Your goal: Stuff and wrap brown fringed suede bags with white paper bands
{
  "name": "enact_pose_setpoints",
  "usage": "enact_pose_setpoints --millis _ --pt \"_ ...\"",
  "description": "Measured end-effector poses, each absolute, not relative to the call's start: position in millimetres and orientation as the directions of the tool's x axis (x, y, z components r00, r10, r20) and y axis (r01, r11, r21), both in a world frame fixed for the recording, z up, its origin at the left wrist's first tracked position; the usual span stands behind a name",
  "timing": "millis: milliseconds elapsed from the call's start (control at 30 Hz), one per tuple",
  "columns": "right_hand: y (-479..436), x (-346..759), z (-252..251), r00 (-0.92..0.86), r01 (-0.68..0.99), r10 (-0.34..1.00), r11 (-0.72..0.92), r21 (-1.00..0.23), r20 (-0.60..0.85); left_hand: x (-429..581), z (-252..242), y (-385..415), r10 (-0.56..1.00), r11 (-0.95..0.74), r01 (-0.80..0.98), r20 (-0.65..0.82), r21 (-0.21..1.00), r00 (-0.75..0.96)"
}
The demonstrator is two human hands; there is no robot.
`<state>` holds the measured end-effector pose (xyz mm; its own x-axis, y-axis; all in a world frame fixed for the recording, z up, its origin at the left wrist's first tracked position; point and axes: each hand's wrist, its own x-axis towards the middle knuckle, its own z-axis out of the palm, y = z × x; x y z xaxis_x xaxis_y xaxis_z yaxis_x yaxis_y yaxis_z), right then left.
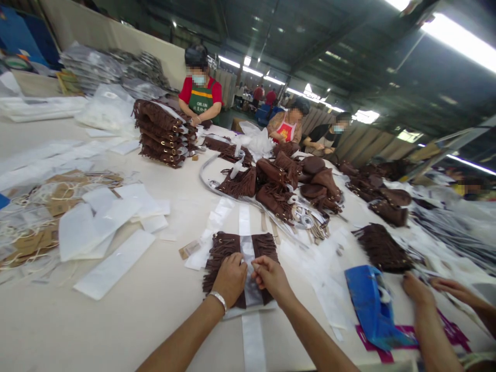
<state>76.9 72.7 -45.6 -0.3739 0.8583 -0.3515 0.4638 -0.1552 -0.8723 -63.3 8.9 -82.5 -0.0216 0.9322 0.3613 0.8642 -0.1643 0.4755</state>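
A dark brown fringed bag (219,253) lies flat in front of me, with a translucent white plastic strip (247,242) running down its middle. More white strip (253,341) extends from beneath it toward me. My left hand (229,279), with a bracelet at the wrist, rests on the bag's left half, its fingers closed at the strip's left edge. My right hand (271,279) is pinched closed over the strip's right side; whatever is between its fingertips is too small to make out. The two hands' fingertips are close together but apart.
Loose plastic sheets (116,263) and corded brown tags (39,243) cover the left. Brown bags (279,181) are heaped ahead, beside a stack of fringed bags (165,134). At right, a co-worker's hands (420,292) work near a blue bag (368,305). Several people stand across the table.
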Motion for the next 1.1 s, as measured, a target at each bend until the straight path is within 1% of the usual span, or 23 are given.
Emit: enact_pose_setpoints --millis 167,333,600,767,867,1100 --pt "76.2 62.7 -55.5 -0.339 0.552 0.858 -0.151 -0.820 -0.386 -65.6 -85.2 8.2 0.932 -0.168 0.848 0.362 0.503 -0.030" --pt "78.7 55.7 -61.3 -0.261 0.658 0.880 -0.138 -0.740 -0.397 -65.9 -85.0 7.2 0.936 -0.158 0.835 0.349 0.527 -0.043" --pt "81.3 46.6 -59.8 -0.168 0.783 0.899 -0.128 -0.609 -0.405 -65.5 -85.9 7.4 0.942 -0.152 0.840 0.332 0.521 -0.036" --pt "84.0 40.5 -56.4 -0.112 0.819 0.901 -0.155 -0.553 -0.418 -67.3 -82.1 6.6 0.947 -0.152 0.845 0.319 0.513 -0.024" --pt "86.1 37.1 -54.5 -0.077 0.829 0.886 -0.198 -0.524 -0.456 -67.6 -79.1 5.6 0.951 -0.141 0.850 0.309 0.507 -0.027" --pt "88.4 35.4 -52.4 -0.036 0.833 0.847 -0.267 -0.484 -0.530 -65.7 -77.5 10.7 0.965 -0.064 0.874 0.253 0.481 -0.069"
